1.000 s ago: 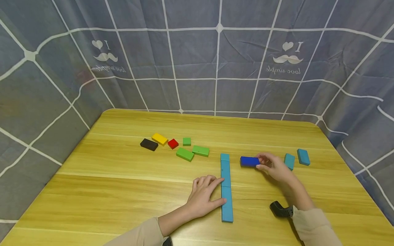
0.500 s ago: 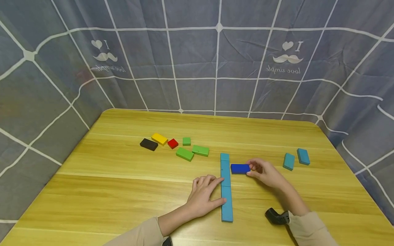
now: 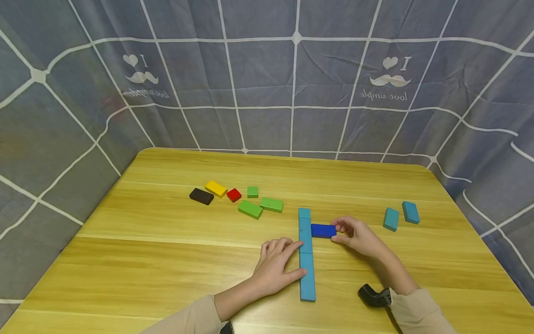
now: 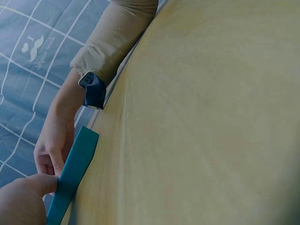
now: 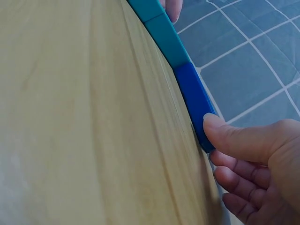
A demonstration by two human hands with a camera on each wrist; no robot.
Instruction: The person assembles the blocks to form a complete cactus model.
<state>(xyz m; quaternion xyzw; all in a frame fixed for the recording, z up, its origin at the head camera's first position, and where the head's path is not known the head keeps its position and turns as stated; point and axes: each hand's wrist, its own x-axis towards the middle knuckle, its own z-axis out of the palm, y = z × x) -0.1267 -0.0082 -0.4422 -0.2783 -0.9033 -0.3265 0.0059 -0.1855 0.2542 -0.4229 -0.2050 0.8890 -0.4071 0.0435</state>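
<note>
In the head view, three light blue blocks (image 3: 307,278) lie end to end in a straight row on the table. My left hand (image 3: 273,269) rests beside the row, its thumb and index fingertips touching the blocks' left side and top. My right hand (image 3: 354,236) pinches a dark blue block (image 3: 323,231) by its right end. The other end of that block meets the row's right side, at a right angle to it. In the right wrist view, the thumb lies on the dark blue block (image 5: 194,103). The left wrist view shows the left thumb (image 4: 42,183) against a light blue block (image 4: 75,168).
Two loose light blue blocks (image 3: 391,219) lie to the right. Toward the back left are a black block (image 3: 201,196), a yellow block (image 3: 216,189), a red block (image 3: 234,195) and three green blocks (image 3: 251,209). A grey curtain (image 3: 267,83) hangs behind the wooden table (image 3: 167,278).
The right hand has brought the dark blue block left and slightly nearer, closing the gap until it meets the light blue row. My left hand stays where it was.
</note>
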